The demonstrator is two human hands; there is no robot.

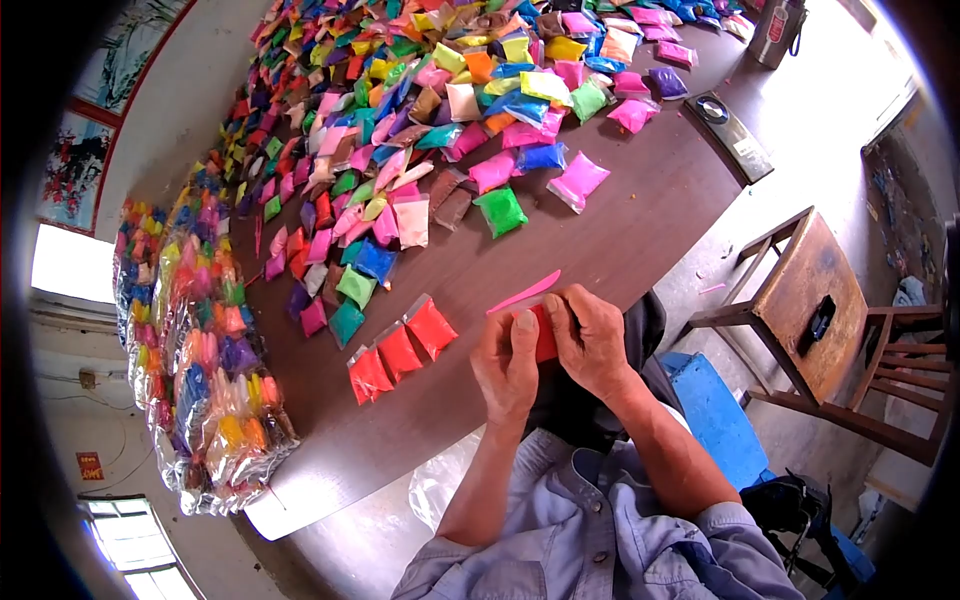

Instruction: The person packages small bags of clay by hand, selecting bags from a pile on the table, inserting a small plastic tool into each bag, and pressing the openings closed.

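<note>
Close to the table's near edge, a small red packet [546,342] is pinched between my two hands. My left hand [507,362] grips its left side with the thumb on top, and my right hand [592,340] closes on its upper right side. The fingers cover much of the packet. Just beyond the hands lies a flat pink plastic tool [527,291], shaped like a little knife. To the left, three clear-wrapped red packets rest in a row: a left one [369,376], a middle one [400,353] and a right one [432,328].
A large heap of colourful packets [400,120] spreads over the far part of the brown table [620,235]. Big clear bags of packets [205,340] stand along the left edge. A black-and-silver device [728,138] and a dark bottle [776,32] are at the right; a wooden stool [800,300] stands beyond.
</note>
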